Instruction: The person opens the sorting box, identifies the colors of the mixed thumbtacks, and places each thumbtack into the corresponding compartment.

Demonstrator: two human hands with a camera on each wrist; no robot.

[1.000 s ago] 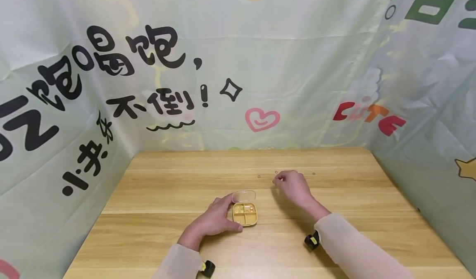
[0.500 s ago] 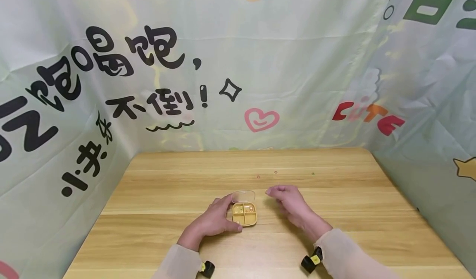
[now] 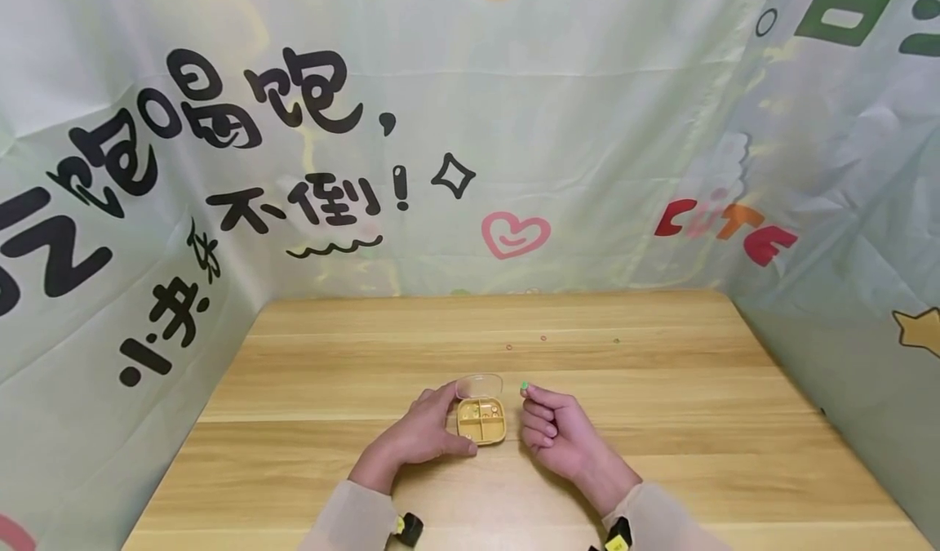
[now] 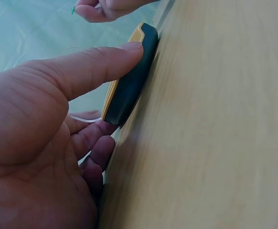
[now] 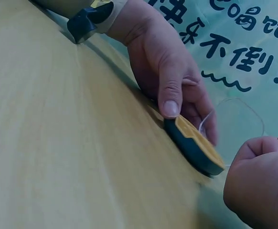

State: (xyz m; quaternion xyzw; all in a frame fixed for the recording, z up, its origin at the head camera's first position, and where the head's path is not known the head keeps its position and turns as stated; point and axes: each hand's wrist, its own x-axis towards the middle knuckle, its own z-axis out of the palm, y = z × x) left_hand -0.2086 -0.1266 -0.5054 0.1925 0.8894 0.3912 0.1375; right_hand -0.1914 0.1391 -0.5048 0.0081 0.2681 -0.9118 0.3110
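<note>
A small yellow pill box (image 3: 494, 431) with a dark green underside stands on the table, its clear lid (image 3: 480, 385) raised. Several tiny coloured pieces lie in the back compartments, and one is in the front left. My left hand (image 3: 414, 438) holds the box from the left; its thumb (image 4: 101, 67) presses the rim and the fingers bend round the other side. Just right of the box, my right hand (image 3: 564, 441) pinches a tiny green piece (image 3: 525, 386) between thumb and index finger, other fingers curled. The exact shape of that piece is too small to tell.
Toward the back of the wooden table (image 3: 330, 355) lie a reddish ring (image 3: 509, 348), another reddish ring (image 3: 543, 339) and a greenish ring (image 3: 617, 341). A printed cloth (image 3: 587, 143) hangs behind the table and along both sides.
My right hand has come from the back of the table toward me and left, beside the box, turning so the green piece shows. My left hand and the box have stayed put.
</note>
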